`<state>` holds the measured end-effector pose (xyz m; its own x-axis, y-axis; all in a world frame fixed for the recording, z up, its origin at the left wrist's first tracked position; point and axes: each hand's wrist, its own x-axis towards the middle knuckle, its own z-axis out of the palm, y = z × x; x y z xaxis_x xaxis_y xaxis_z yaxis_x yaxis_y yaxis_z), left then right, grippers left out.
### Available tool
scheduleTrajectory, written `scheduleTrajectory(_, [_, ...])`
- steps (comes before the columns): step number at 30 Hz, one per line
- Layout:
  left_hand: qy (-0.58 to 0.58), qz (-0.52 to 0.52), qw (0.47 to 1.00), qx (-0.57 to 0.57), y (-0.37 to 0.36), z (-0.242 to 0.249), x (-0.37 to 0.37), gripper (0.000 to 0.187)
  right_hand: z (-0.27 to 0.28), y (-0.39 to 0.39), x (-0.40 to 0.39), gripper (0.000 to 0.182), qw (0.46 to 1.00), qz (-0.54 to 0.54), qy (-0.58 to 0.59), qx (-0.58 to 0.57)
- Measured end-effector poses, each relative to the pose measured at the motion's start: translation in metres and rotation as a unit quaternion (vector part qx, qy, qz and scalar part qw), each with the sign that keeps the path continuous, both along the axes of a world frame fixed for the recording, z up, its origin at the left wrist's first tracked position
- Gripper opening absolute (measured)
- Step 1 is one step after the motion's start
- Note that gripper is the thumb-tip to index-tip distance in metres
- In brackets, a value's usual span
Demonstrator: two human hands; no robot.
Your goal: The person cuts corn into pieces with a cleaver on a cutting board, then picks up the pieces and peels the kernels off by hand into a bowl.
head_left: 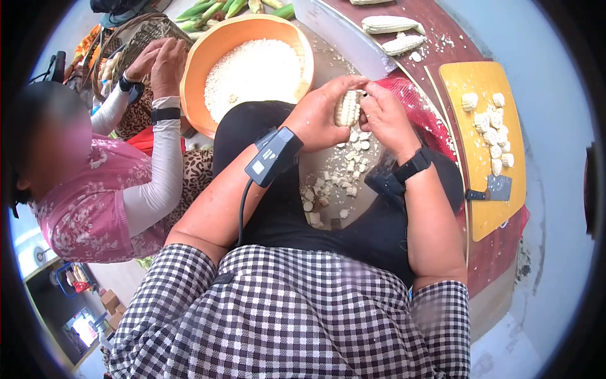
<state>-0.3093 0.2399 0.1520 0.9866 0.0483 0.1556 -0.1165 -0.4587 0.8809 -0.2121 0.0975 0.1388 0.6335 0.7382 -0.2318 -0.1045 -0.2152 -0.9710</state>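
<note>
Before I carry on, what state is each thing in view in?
Corn cob, husked, held
Left hand, closed around the cob
Right hand, curled at the cob
Basin, open, holding loose kernels
Cutting board, flat, bearing corn pieces
Cleaver, lying on the board
Background corn, mostly in green husk

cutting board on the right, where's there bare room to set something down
The cutting board is clearest at its near end, between the knife and the board's near edge. A narrower free strip lies along the far edge, beyond the corn pieces. The middle is crowded with them.
</note>
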Motion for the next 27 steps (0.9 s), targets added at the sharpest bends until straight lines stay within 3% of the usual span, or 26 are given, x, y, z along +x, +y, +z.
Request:
scheduleTrajectory(4, [0.007, -0.008, 1.000, -0.023, 0.005, 0.007, -0.001, 0.075, 0.000, 0.003, 0.007, 0.028, 0.988, -0.005, 0.145, 0.044])
scheduleTrajectory(5, [0.035, -0.007, 0.996, -0.085, 0.005, 0.011, -0.001, 0.074, 0.002, 0.001, 0.008, 0.026, 0.975, 0.010, 0.202, 0.092])
scheduleTrajectory(7, [0.090, -0.002, 0.974, -0.210, 0.003, 0.024, -0.003, 0.073, 0.004, 0.000, 0.008, 0.027, 0.973, 0.018, 0.207, 0.105])
scheduleTrajectory(10, [0.041, 0.003, 0.970, -0.240, 0.005, 0.019, -0.002, 0.071, 0.005, 0.000, 0.007, 0.035, 0.977, 0.023, 0.185, 0.103])
scheduleTrajectory(13, [0.113, 0.023, 0.959, -0.261, 0.008, 0.026, -0.003, 0.068, 0.006, 0.003, 0.007, 0.034, 0.985, 0.024, 0.148, 0.080])
scheduleTrajectory(22, [0.035, 0.006, 0.999, 0.017, 0.010, 0.008, -0.001, 0.057, 0.000, 0.003, 0.009, 0.023, 0.994, 0.073, 0.081, -0.020])
scheduleTrajectory(27, [0.090, 0.008, 0.996, 0.026, 0.007, 0.008, -0.002, 0.055, -0.009, 0.002, 0.008, 0.022, 0.988, 0.087, 0.129, -0.001])
